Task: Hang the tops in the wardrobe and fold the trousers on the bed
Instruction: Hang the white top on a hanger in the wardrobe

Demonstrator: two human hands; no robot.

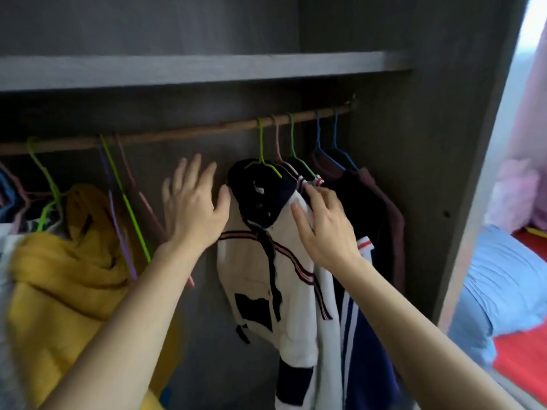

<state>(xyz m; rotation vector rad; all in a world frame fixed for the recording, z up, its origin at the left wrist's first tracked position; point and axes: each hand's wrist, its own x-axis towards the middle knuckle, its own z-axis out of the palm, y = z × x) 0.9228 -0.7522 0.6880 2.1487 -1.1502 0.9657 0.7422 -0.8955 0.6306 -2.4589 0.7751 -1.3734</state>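
Note:
A white and navy hooded jacket hangs on a yellow-green hanger from the wooden rail of the grey wardrobe. My left hand is open with spread fingers, its thumb touching the jacket's left shoulder. My right hand rests flat on the jacket's right shoulder, fingers apart, holding nothing. To the right hang a navy striped top and dark maroon tops. A yellow top hangs at the left.
Bare green, purple and pink hangers hang on the rail left of my hands. A grey shelf runs above. The wardrobe side panel stands at the right, with the bed beyond it: blue pillow, red sheet.

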